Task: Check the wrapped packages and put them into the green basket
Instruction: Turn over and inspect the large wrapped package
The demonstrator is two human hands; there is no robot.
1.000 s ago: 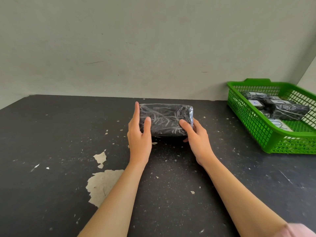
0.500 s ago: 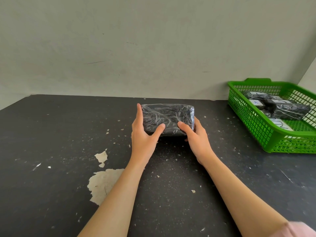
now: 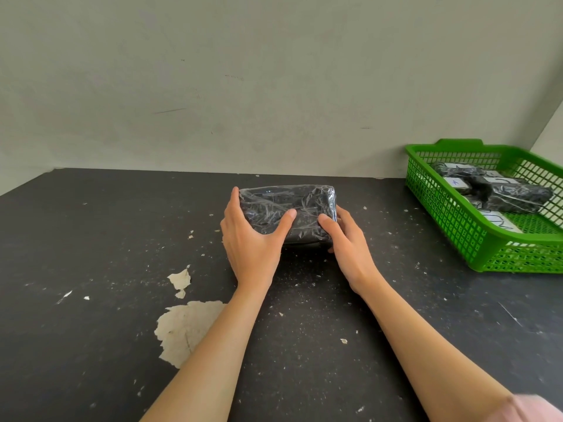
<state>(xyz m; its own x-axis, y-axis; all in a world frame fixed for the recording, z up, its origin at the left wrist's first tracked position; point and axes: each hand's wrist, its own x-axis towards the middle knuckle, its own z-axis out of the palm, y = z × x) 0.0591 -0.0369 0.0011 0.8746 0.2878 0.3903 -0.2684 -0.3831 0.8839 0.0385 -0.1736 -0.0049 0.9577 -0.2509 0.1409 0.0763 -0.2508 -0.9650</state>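
Two bare arms reach out over the black table (image 3: 91, 345), which has a big patch of peeled paint and a small one just left of them. At the ends of the arms, the left hand (image 3: 249, 242) and the right hand (image 3: 347, 239) both grip one wrapped package (image 3: 286, 211), a dark block in shiny clear wrap. The left fingers curl round its left end and the right fingers round its right end. A moment ago the left thumb stood at the near edge; now it lies flat across the top, close to the right thumb. I think the person is feeling the wrap, so the check is going on and the package is not ready to move. Far to the right of the package sits one green basket (image 3: 451, 220). Inside it I count about three packages already (image 3: 515, 194), with white labels.
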